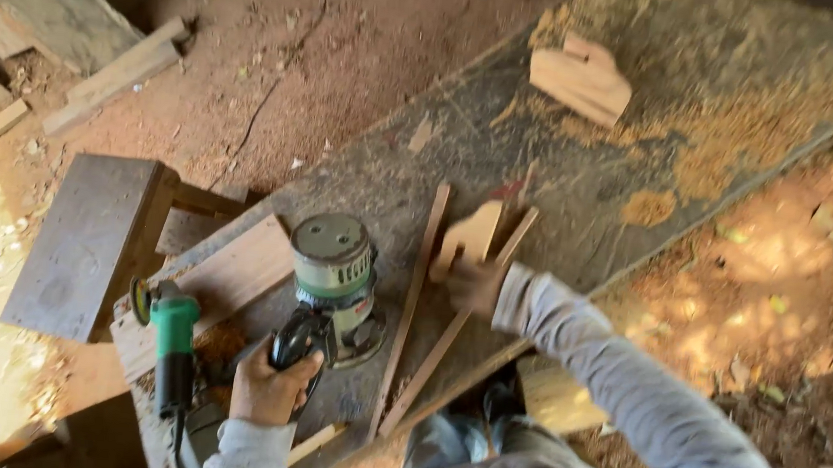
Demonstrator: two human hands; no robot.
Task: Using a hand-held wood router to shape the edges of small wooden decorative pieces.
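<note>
A green angle grinder lies on the workbench; a wooden offcut sits amid sawdust farther along.

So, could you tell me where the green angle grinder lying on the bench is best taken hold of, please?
Probably by the green angle grinder's slim body, coming from above. It lies flat on the workbench, disc end pointing away and cable end near the left hand, which grips the router's handle.
</note>
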